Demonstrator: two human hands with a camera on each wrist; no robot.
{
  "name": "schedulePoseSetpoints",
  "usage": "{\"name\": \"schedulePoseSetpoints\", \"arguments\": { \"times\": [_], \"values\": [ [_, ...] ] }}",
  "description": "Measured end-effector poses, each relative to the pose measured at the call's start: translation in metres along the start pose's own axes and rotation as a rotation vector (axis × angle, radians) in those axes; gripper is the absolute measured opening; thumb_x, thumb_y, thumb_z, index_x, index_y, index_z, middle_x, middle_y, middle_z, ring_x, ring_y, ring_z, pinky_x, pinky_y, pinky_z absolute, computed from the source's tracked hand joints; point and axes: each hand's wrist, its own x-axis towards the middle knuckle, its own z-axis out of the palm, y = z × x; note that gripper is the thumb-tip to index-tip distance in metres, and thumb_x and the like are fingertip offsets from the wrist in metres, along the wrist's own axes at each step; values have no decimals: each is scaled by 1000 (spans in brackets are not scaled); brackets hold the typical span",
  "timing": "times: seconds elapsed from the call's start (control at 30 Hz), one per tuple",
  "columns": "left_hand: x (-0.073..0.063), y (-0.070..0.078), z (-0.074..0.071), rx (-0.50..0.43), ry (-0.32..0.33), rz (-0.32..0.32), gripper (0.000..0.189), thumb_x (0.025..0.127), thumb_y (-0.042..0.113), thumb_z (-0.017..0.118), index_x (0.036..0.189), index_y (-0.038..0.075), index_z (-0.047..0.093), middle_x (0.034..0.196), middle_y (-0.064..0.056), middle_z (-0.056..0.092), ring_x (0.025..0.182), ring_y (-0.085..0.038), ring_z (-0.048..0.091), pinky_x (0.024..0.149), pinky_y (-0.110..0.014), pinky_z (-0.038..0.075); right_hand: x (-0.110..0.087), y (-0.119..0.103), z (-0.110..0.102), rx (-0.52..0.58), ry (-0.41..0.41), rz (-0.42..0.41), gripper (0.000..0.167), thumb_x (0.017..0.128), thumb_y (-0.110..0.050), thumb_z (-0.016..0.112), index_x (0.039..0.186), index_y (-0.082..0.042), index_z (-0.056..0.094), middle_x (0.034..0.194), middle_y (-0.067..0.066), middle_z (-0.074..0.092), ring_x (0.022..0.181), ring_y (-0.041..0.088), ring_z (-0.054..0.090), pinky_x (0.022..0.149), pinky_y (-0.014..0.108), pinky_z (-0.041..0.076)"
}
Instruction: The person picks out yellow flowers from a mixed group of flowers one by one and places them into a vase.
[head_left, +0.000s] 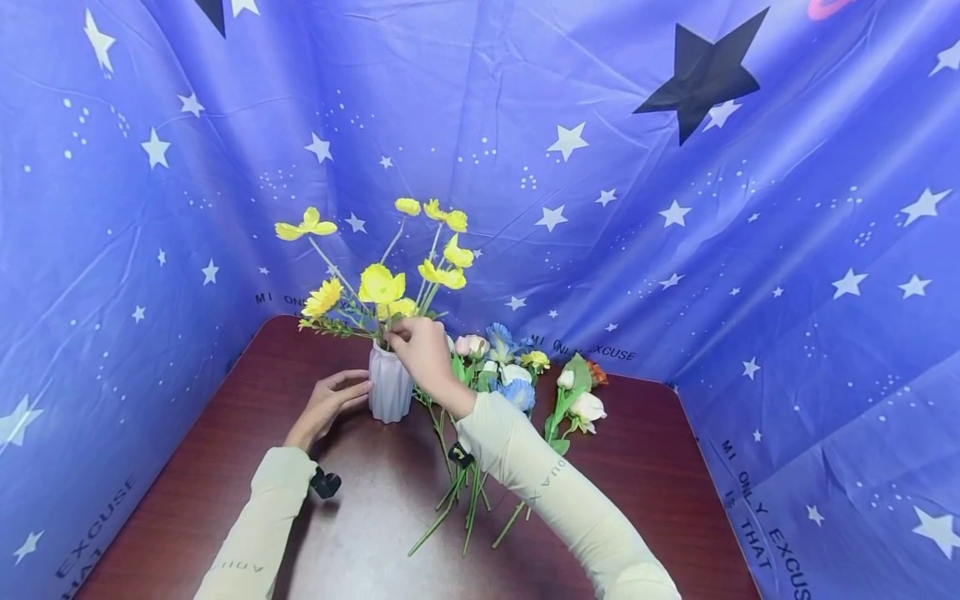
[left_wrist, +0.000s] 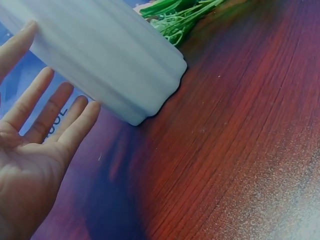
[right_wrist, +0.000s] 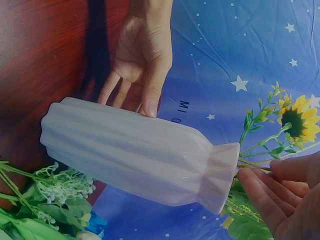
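A pale ribbed vase [head_left: 390, 385] stands upright on the table, with yellow flowers [head_left: 382, 284] rising out of its neck. At the vase mouth my right hand [head_left: 427, 357] pinches a thin stem [right_wrist: 254, 165] between thumb and fingers. My left hand [head_left: 326, 408] is at the vase's left side, its fingers [left_wrist: 75, 125] extended and spread, the tips at or very near the wall. A sunflower-like bloom [right_wrist: 299, 119] leans out beside the stems in the right wrist view. Which bloom belongs to the pinched stem I cannot tell.
Right of the vase, blue flowers [head_left: 517, 393] and pink and white ones lie in a heap with green stems [head_left: 471, 500] pointing toward me. A white rose [head_left: 587, 408] and an orange flower [head_left: 597, 372] lie farther right. A starry blue cloth [head_left: 480, 150] surrounds the dark red table [head_left: 637, 500].
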Motion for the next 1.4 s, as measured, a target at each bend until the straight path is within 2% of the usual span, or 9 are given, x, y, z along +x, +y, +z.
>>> {"name": "schedulePoseSetpoints", "arguments": {
  "times": [0.13,0.27,0.47,0.63,0.73,0.97,1.07,1.23,1.4],
  "values": [
    [-1,1,1,-9,-2,16,42,95,8,72,131,-9,58,103,9,70,96,-3,71,99,-36,58,-2,-2,-3,-45,16,-13,12,95,-15,72,97,-10,82,88,4,80,64,10,69,53,15,49],
    [-1,0,1,41,2,18,49,92,7,75,134,-9,56,105,8,72,98,-2,70,95,-29,61,-5,-4,-7,-66,28,-18,13,96,-18,71,97,-12,83,87,2,80,57,7,62,48,14,42],
    [-1,-4,2,152,36,38,56,86,8,82,135,-7,59,121,-6,72,103,-4,68,86,-20,60,-7,-7,-10,-75,29,-2,13,96,-19,71,97,-14,83,86,0,80,62,9,67,50,16,47],
    [-2,-6,3,180,46,58,56,87,7,81,135,-9,58,130,-20,67,102,-1,67,85,-17,59,-9,-6,-11,-52,21,-8,13,96,-17,71,97,-11,82,87,2,80,68,12,71,56,19,52],
    [-1,-8,4,162,54,70,54,87,4,80,134,-11,58,124,-15,69,99,1,67,84,-17,59,-9,-6,-12,-39,24,-15,12,96,-16,71,97,-9,82,88,3,80,70,14,73,59,20,54],
    [2,-11,7,125,77,68,49,87,1,78,131,-11,59,103,12,70,96,2,67,83,-16,59,-12,-7,-20,12,9,-52,12,96,-12,71,96,-5,81,87,7,80,65,13,71,54,15,51],
    [2,-12,7,114,88,68,46,87,1,78,128,-10,61,99,15,71,95,1,67,82,-16,59,-13,-8,-26,25,2,-72,11,95,-11,72,97,-5,81,90,8,80,70,15,73,59,17,55],
    [1,-13,7,107,94,72,43,88,1,78,127,-9,63,96,17,71,95,-1,68,82,-15,59,-14,-11,-47,82,9,-63,13,94,-12,74,101,-3,79,95,10,80,82,20,77,76,25,63],
    [1,-14,6,99,97,65,41,88,2,78,126,-7,64,96,14,71,94,0,68,82,-16,59,-14,-6,-75,209,50,-40,14,93,-13,75,101,-2,79,92,12,79,80,22,77,70,24,63]
  ]
}}
